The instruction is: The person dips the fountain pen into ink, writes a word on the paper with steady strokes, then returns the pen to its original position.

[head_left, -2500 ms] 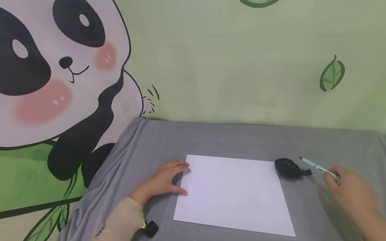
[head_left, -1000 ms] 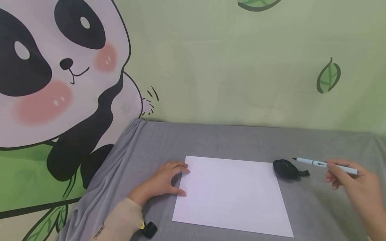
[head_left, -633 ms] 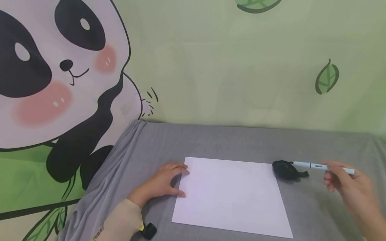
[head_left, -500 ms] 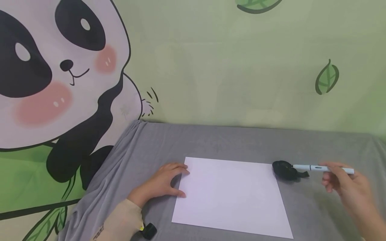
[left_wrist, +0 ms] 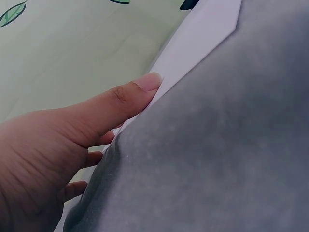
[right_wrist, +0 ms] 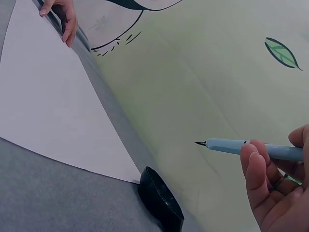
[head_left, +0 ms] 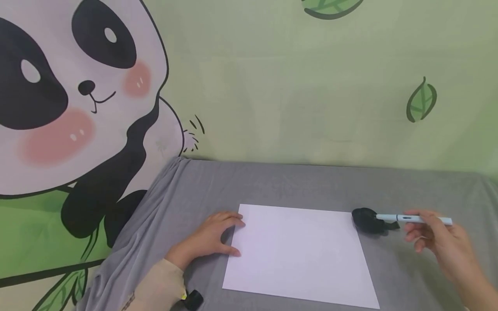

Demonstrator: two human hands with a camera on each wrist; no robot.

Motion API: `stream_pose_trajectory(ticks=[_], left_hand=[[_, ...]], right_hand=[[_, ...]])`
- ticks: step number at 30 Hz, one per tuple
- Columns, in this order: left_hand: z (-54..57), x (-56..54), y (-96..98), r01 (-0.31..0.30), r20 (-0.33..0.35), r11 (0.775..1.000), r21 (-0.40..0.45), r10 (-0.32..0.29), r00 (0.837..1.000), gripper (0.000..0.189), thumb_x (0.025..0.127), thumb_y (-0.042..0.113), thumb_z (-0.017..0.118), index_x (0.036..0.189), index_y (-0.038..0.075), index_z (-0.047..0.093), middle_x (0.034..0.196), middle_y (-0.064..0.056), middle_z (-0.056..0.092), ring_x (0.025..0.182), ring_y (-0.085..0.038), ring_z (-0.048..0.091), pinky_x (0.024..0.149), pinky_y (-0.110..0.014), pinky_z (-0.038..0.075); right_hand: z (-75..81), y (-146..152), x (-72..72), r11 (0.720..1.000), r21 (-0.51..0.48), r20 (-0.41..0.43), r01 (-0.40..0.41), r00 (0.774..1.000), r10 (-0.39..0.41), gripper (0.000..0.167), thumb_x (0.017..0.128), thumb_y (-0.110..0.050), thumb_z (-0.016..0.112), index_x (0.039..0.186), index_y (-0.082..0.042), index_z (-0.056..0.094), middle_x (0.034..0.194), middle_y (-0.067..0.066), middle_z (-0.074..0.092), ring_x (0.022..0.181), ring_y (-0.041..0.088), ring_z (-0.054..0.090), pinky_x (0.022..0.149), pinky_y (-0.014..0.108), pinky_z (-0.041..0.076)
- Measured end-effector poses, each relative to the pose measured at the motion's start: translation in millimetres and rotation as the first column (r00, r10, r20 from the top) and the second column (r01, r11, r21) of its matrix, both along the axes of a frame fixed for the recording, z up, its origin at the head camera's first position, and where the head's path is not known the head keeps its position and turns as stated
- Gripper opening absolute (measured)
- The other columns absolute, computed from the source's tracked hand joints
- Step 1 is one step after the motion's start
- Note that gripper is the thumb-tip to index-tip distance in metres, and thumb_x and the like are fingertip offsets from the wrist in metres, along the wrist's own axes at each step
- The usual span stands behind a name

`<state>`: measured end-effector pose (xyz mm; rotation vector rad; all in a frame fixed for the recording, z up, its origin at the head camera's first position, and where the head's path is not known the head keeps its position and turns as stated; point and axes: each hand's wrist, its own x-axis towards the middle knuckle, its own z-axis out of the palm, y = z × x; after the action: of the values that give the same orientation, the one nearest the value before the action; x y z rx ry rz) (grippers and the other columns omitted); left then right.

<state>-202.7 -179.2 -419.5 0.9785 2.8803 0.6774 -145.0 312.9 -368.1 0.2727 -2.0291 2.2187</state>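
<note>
My right hand (head_left: pixel 439 242) pinches a light blue pen (head_left: pixel 406 219) between thumb and fingers, holding it nearly level. Its pointed black tip overlaps a small black dish with a short handle (head_left: pixel 367 221) in the head view; seen from the right wrist, the pen (right_wrist: pixel 227 146) hangs above the dish (right_wrist: pixel 161 198), apart from it. That dish sits at the far right corner of a blank white sheet of paper (head_left: pixel 299 255). On the paper's left edge rest the thumb and fingertips of my left hand (head_left: pixel 212 235), spread apart. In the left wrist view the thumb (left_wrist: pixel 120 101) lies straight along the edge.
Grey cloth (head_left: pixel 295 181) covers the table under everything. A small black object (head_left: pixel 193 299) is beside my left sleeve (head_left: pixel 159 280). Behind the table stands a green wall (head_left: pixel 295 95) with a painted panda (head_left: pixel 144 129) and leaves.
My right hand has tipped the pen from a slant to nearly level, lowered it slightly and moved it left, so its tip now overlaps the dish. Left hand and paper stay put.
</note>
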Motion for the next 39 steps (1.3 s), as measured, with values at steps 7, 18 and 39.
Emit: stream_pose_trajectory(ticks=[7,18,39], left_hand=[[3.4,-1.6,3.3,0.024,-0.021,1.0,-0.004,-0.024,0.999,0.068,0.069,0.044,0.083,0.125,0.013,0.059,0.138,-0.007,0.054,0.131,-0.031,0.046,0.108,-0.054,0.034],[5.1,-4.1,6.4,0.028,0.004,0.999,-0.023,-0.028,1.0,0.07,0.069,0.047,0.082,0.126,0.014,0.059,0.14,-0.007,0.053,0.133,-0.031,0.045,0.11,-0.054,0.032],[0.0,-0.1,1.2,0.0,0.05,1.0,0.015,0.0,0.999,0.07,0.071,0.044,0.082,0.128,0.012,0.059,0.143,-0.009,0.049,0.135,-0.033,0.042,0.111,-0.056,0.03]], right_hand=[[2.0,2,0.5,1.0,-0.009,-0.023,-0.03,0.999,0.03,0.032,0.104,-0.011,0.039,0.102,-0.008,0.07,0.078,0.001,0.069,0.064,0.013,0.065,0.047,0.026,0.048],[7.4,-7,4.3,0.996,0.078,-0.011,0.039,0.999,-0.038,0.019,0.098,-0.005,0.05,0.099,-0.01,0.069,0.072,0.0,0.068,0.062,0.01,0.064,0.047,0.025,0.048],[29.5,-50,-7.4,0.985,0.172,-0.03,-0.011,0.999,0.017,0.016,0.098,-0.006,0.052,0.093,-0.013,0.066,0.065,-0.002,0.066,0.057,0.011,0.067,0.047,0.023,0.049]])
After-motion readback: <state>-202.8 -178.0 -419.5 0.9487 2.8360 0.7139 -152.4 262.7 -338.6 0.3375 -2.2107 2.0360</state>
